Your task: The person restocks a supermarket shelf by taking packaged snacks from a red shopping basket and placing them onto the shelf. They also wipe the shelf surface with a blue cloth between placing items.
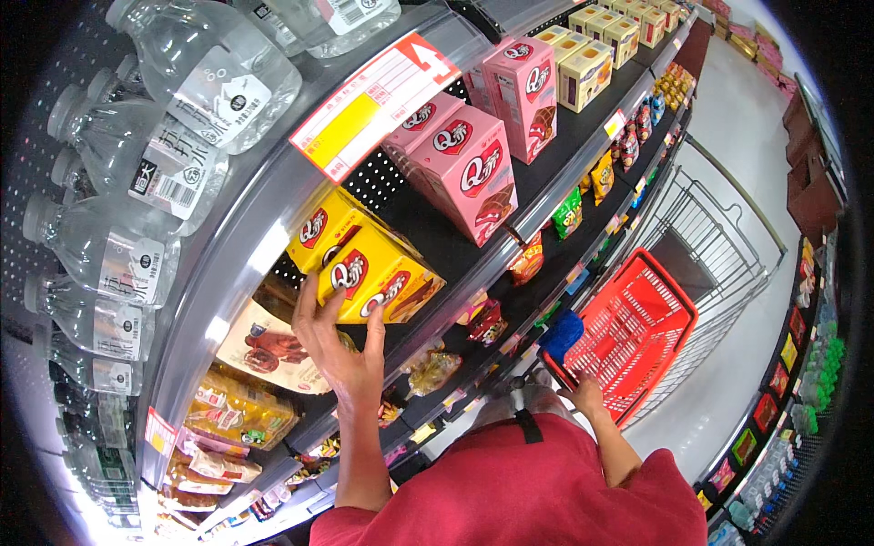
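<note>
My left hand (341, 341) reaches onto a black store shelf, its fingertips against the front yellow snack box (382, 283); whether it grips the box I cannot tell. Another yellow box (324, 228) stands just behind that one. Low on the right, my right hand (586, 397) is at the near rim of a red plastic basket (631, 334), which sits on a metal shopping cart (727, 273). Its fingers are partly hidden, so its hold is unclear. A blue bundle (565, 336) lies at the basket's left edge.
Pink boxes (471, 170) and cream boxes (585, 75) line the same shelf. A bag with a brown picture (273, 348) is left of my left hand. Clear bottles (150, 164) fill the shelf above. Snack bags (526, 259) sit lower. Grey floor (737, 89) runs along the aisle.
</note>
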Tool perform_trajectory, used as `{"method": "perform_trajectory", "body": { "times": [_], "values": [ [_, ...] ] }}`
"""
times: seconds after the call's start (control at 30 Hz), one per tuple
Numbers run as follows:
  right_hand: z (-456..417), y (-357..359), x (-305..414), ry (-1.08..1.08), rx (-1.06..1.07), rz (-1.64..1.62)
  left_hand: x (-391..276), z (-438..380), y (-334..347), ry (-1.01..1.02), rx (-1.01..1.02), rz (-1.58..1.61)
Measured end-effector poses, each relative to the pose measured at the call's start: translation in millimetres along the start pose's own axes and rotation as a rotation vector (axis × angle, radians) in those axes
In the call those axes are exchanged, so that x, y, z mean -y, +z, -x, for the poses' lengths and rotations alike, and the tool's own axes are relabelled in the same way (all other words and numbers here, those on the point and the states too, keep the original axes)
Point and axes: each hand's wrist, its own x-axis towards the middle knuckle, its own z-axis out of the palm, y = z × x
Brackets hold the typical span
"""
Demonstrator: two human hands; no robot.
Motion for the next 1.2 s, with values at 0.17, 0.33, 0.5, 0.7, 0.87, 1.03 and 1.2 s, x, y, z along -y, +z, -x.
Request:
{"method": "perform_trajectory", "body": {
  "times": [0.17,0.33,0.5,0.7,0.87,1.03,1.2],
  "values": [
    [25.8,-67.8,58.9,-0.101,-0.175,-0.109,5.6,0.8,-3.1,-0.05,0.016,0.211],
    [41.7,-148.8,189.8,-0.337,-0.299,-0.199,9.5,23.3,6.2,-0.416,0.142,0.67],
    [66.1,-209.1,304.9,-0.884,-0.581,-0.188,25.4,53.0,18.9,-0.046,0.192,0.383],
    [106.9,-232.0,368.1,-1.138,-0.572,0.031,18.8,47.8,-6.7,0.048,0.206,0.611],
    [131.1,-256.8,373.7,-1.219,-0.702,0.096,-5.6,27.3,-37.9,0.165,0.439,0.751],
    [140.1,-271.2,344.2,-1.091,-0.417,0.117,-32.8,28.6,-32.7,0.079,0.739,0.833],
    [141.6,-287.8,291.6,-0.713,-0.527,0.077,-50.8,27.1,-1.4,0.16,0.626,0.798]
  ]
}}
